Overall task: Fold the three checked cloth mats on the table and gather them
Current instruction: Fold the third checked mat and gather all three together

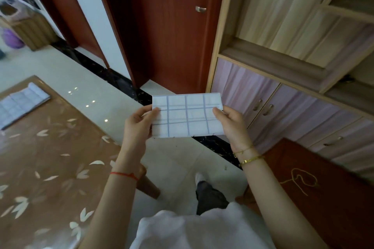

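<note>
A folded white mat with blue checks (pixel 187 115) is held up in the air over the floor, to the right of the table. My left hand (pixel 139 122) pinches its left edge with the thumb on the front. My right hand (pixel 229 122) pinches its right edge the same way. Another checked mat (pixel 19 105) lies on the brown leaf-patterned table (pixel 50 168) near its far left corner, with one corner turned up. A third mat is not in view.
A red-brown door (pixel 172 26) stands ahead. A wooden cabinet with purple-tinted doors (pixel 283 97) fills the right. A dark red wooden chair or stool with a gold emblem (pixel 315 184) sits at lower right. Tiled floor lies below, where my leg and foot show.
</note>
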